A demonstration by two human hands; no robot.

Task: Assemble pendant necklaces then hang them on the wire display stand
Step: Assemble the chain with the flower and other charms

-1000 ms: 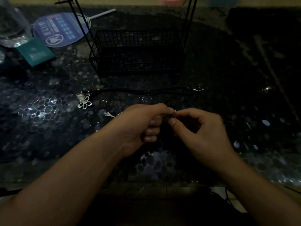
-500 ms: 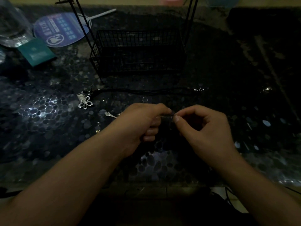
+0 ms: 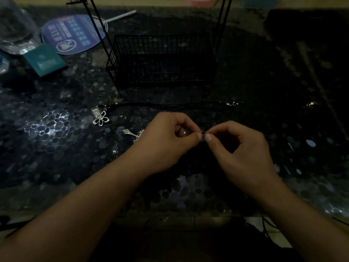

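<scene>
My left hand (image 3: 166,140) and my right hand (image 3: 243,150) meet fingertip to fingertip above the dark table, both pinching a tiny metal piece (image 3: 203,136) that is too small to identify. A silver flower pendant (image 3: 101,119) lies to the left beside a small rectangular tag. A silver crown-like pendant (image 3: 134,134) lies partly hidden by my left hand. Black cords (image 3: 170,105) stretch across the table behind my hands, with a silver clasp (image 3: 233,104) at their right end. The black wire display stand (image 3: 162,59) with its basket base stands behind them.
A round blue hand fan (image 3: 73,35), a teal card packet (image 3: 45,60) and a clear plastic bottle (image 3: 15,33) sit at the back left. The tabletop (image 3: 47,127) has a glossy pebble pattern. Its front edge runs just below my forearms.
Both hands have shifted slightly toward the right and their fingertips have closed together on the tiny piece. The crown-like pendant shows more from under my left hand.
</scene>
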